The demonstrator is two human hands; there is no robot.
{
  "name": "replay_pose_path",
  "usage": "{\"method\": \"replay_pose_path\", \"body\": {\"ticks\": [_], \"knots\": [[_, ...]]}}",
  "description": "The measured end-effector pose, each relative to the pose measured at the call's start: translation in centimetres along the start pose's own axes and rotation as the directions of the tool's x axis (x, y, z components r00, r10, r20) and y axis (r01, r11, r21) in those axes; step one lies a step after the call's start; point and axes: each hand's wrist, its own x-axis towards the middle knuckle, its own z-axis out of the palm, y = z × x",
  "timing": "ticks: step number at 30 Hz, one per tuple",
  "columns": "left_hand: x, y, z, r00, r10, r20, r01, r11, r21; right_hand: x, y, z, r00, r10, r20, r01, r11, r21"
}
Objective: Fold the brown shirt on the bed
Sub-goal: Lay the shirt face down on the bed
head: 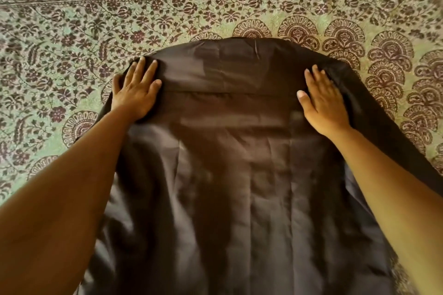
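Observation:
The brown shirt lies spread flat, back side up, on the bed with its collar end away from me. My left hand rests flat on the shirt's left shoulder, fingers straight and spread. On the right shoulder my right hand presses down, fingers straight, with their tips at the shoulder's edge. A sleeve runs down along the right side, past my right forearm. The left sleeve is mostly hidden under my left arm.
The bed is covered by a green bedspread printed with dark maroon flowers and fan shapes. It stretches beyond the shirt at the far side, left and right.

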Motion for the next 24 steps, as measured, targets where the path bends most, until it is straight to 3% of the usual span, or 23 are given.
{"method": "replay_pose_path", "body": {"ticks": [4,10,13,17,21,24], "knots": [[-0.1,1.0,-1.1,0.999,-0.024,0.026,0.024,1.0,0.002,0.2,-0.4,-0.8,0.995,0.034,0.092,-0.038,0.998,0.043],[-9.7,4.6,-0.3,0.982,0.025,-0.189,-0.06,0.981,-0.182,-7.6,-6.1,-0.9,0.998,-0.001,-0.068,0.012,0.988,0.156],[-16.1,5.1,2.1,0.984,0.018,-0.177,-0.054,0.978,-0.201,-14.5,-8.1,0.6,0.999,-0.003,-0.045,0.009,0.989,0.148],[-22.3,2.5,4.4,0.991,-0.066,-0.114,0.047,0.985,-0.163,-22.6,-7.5,1.8,0.993,0.11,0.034,-0.113,0.989,0.091],[-27.6,0.7,5.2,0.987,-0.036,-0.156,0.011,0.988,-0.153,-28.0,-6.7,2.0,0.982,0.165,0.093,-0.17,0.984,0.055],[-32.1,0.2,5.5,0.995,-0.064,-0.083,0.045,0.977,-0.207,-31.8,-7.0,2.2,0.965,0.209,0.156,-0.218,0.975,0.045]]}}
